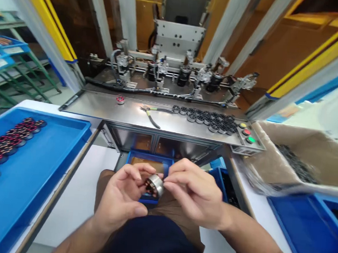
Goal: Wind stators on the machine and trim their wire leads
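Above my lap is a small metal motor part [156,184], a silvery ring with copper-coloured windings showing inside, tilted with its wound face to the left. My left hand [124,191] cups it from the left; its curled fingers touch the part while the thumb stays apart below. At the part's right edge, my right hand [194,193] pinches with thumb and fingertips; whatever else lies between those fingertips is too small to make out. Below the hands sits a blue bin [130,154] with brown material inside, partly hidden by them.
Ahead is a metal ledge [100,107] bearing green-handled pliers [150,115], a red-wound part [120,99], several black-and-silver parts [213,120] and a button box [251,140]. Machine fixtures [161,73] stand behind. Left, a blue tray [53,148] holds wound parts; right, a carton [324,154] holds dark pieces.
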Tool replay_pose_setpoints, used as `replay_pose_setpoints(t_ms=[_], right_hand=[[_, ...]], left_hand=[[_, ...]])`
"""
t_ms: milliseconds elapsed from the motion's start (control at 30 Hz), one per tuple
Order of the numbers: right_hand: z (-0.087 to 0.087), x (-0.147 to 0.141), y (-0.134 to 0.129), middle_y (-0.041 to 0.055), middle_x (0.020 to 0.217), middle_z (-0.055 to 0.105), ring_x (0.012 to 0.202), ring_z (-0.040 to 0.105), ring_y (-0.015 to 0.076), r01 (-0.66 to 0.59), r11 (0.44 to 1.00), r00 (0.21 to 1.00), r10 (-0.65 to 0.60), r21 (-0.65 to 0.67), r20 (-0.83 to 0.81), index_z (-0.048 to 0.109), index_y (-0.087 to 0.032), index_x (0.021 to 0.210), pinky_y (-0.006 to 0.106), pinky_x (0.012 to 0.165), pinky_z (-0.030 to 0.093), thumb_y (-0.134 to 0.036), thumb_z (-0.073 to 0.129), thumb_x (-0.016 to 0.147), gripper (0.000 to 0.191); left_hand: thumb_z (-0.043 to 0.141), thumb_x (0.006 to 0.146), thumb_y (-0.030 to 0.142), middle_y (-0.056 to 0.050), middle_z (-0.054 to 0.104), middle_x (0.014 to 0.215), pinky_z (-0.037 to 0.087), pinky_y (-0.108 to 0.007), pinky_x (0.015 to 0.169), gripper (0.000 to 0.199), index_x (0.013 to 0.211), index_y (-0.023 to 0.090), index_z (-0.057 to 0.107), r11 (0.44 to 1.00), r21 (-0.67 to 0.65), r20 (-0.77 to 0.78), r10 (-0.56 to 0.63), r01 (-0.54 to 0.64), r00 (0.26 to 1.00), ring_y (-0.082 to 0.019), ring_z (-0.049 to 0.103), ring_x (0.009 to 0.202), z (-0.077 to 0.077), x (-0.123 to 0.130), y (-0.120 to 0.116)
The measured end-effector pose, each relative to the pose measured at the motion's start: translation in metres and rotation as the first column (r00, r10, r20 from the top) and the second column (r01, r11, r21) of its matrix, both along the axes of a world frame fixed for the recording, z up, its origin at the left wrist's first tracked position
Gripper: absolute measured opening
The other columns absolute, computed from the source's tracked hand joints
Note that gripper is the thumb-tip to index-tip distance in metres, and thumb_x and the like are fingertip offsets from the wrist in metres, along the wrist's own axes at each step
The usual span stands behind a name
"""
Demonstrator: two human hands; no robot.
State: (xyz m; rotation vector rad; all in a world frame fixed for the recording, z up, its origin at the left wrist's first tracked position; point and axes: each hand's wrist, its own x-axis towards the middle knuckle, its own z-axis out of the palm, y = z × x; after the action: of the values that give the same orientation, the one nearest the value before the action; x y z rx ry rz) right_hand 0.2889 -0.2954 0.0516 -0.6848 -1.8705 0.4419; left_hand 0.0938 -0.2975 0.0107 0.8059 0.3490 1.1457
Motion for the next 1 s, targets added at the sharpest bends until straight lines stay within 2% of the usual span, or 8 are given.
replay_pose_setpoints(t_ms=[100,233,333,567,700,800,900,1000], right_hand=[[0.008,0.001,-0.001,0.0076,0.077,0.064,0.072,0.063,0.0143,-0.042,0.999,0.997,0.043,-0.019,0.065,0.066,-0.011,0.090,0.025,0.061,0.054,-0.002,0.060,0.088,0.011],[0.016,0.005,0.000,0.0057,0.080,0.067,0.074,0.066,0.0117,-0.168,0.986,0.967,0.164,0.004,0.194,0.066,-0.013,0.097,0.020,0.065,0.056,-0.003,0.059,0.089,0.014],[0.021,0.006,-0.001,0.0048,0.082,0.067,0.078,0.067,0.0108,-0.187,0.982,0.951,0.175,0.026,0.255,0.065,-0.014,0.100,0.017,0.068,0.057,-0.001,0.058,0.089,0.018],[0.027,0.000,-0.008,0.0041,0.082,0.065,0.075,0.063,0.0091,0.037,0.996,0.952,-0.060,0.083,0.300,0.066,-0.014,0.095,0.015,0.065,0.052,-0.004,0.060,0.088,0.014],[0.025,-0.004,-0.007,0.0041,0.081,0.063,0.076,0.062,0.0106,-0.010,1.000,0.976,0.013,-0.013,0.218,0.064,-0.014,0.093,0.019,0.062,0.052,-0.001,0.058,0.088,0.015],[0.024,-0.005,-0.002,0.0046,0.081,0.064,0.076,0.063,0.0120,-0.145,0.988,0.976,0.151,-0.047,0.160,0.065,-0.013,0.095,0.021,0.064,0.054,0.002,0.058,0.086,0.018],[0.026,-0.004,0.000,0.0073,0.081,0.065,0.076,0.064,0.0139,-0.196,0.979,0.969,0.202,-0.056,0.138,0.067,-0.011,0.095,0.024,0.065,0.056,0.001,0.060,0.086,0.016],[0.026,-0.005,-0.001,0.0093,0.080,0.066,0.073,0.064,0.0142,-0.164,0.986,0.981,0.166,-0.028,0.096,0.068,-0.009,0.091,0.025,0.064,0.056,-0.003,0.063,0.088,0.008]], left_hand=[[0.090,0.069,0.035,-0.002,0.071,0.115,0.050,-0.030,0.100,0.045,0.106,0.025,0.067,0.998,-0.025,0.098,-0.055,0.057,0.994,-0.020,0.067,0.115,-0.001,0.005,0.003],[0.067,0.081,0.065,-0.013,0.075,0.083,0.058,-0.030,0.068,0.057,0.095,0.010,0.071,0.906,-0.058,0.065,-0.416,0.420,0.907,-0.022,0.074,0.075,-0.014,0.007,0.007],[0.063,0.085,0.064,-0.012,0.073,0.071,0.059,-0.034,0.057,0.054,0.094,0.010,0.067,0.829,-0.013,0.098,-0.555,0.559,0.826,-0.025,0.074,0.062,-0.020,0.006,0.006],[0.076,0.082,0.014,-0.005,0.069,0.115,0.062,-0.028,0.072,0.033,0.111,0.024,0.063,0.983,0.024,0.148,-0.182,0.181,0.972,-0.019,0.076,0.092,-0.005,-0.001,-0.005],[0.090,0.068,0.020,-0.002,0.069,0.121,0.052,-0.034,0.099,0.044,0.104,0.026,0.066,0.999,0.038,0.224,-0.029,0.020,0.974,-0.021,0.063,0.122,0.001,-0.004,-0.002],[0.080,0.075,0.053,-0.010,0.074,0.107,0.054,-0.034,0.091,0.049,0.107,0.018,0.068,0.981,-0.010,0.121,-0.190,0.193,0.974,-0.023,0.070,0.107,-0.001,-0.005,0.004],[0.054,0.086,0.070,-0.015,0.074,0.076,0.057,-0.034,0.064,0.065,0.098,0.008,0.069,0.831,-0.046,0.029,-0.553,0.554,0.832,-0.026,0.074,0.071,-0.003,-0.004,0.003],[0.059,0.093,0.052,-0.010,0.074,0.074,0.056,-0.028,0.059,0.041,0.103,0.012,0.066,0.880,-0.064,-0.094,-0.475,0.471,0.875,-0.022,0.073,0.067,0.000,-0.005,-0.003]])
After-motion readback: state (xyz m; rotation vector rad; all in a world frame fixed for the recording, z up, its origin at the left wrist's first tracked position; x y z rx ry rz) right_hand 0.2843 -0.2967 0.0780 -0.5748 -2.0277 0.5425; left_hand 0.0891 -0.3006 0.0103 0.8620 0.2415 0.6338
